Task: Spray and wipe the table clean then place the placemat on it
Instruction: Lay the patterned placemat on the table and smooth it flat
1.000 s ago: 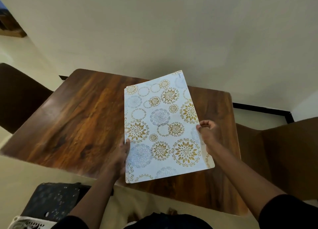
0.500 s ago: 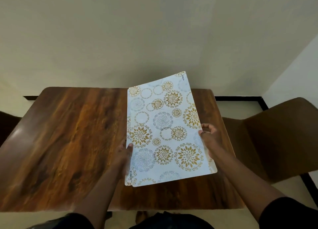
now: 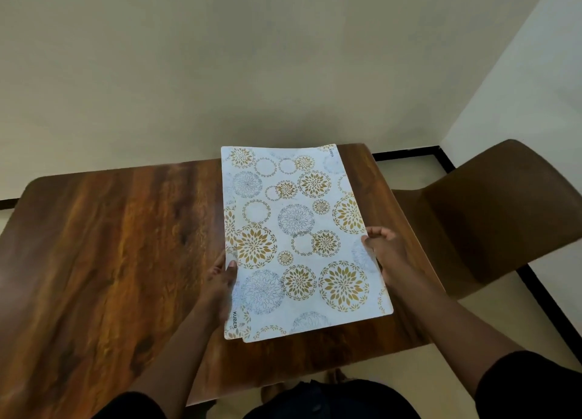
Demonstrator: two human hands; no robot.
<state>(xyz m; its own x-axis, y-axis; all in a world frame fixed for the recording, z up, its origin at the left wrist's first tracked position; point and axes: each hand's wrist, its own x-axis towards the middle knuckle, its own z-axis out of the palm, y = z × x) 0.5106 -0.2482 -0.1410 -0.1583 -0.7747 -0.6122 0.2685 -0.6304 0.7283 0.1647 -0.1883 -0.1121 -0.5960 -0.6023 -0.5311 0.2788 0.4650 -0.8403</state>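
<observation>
With no spray bottle or cloth in sight, both hands are holding the placemat (image 3: 299, 239) over the desk (image 3: 110, 261), left grip (image 3: 220, 280) and right grip (image 3: 382, 250) pinching opposite edges, laying-down seemingly remaining.

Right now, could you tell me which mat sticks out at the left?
The lower mat, a strip peeking past the upper mat, by the left hand.

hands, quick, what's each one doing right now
Left hand: grips the left edge of the placemats.
Right hand: grips their right edge.
</observation>
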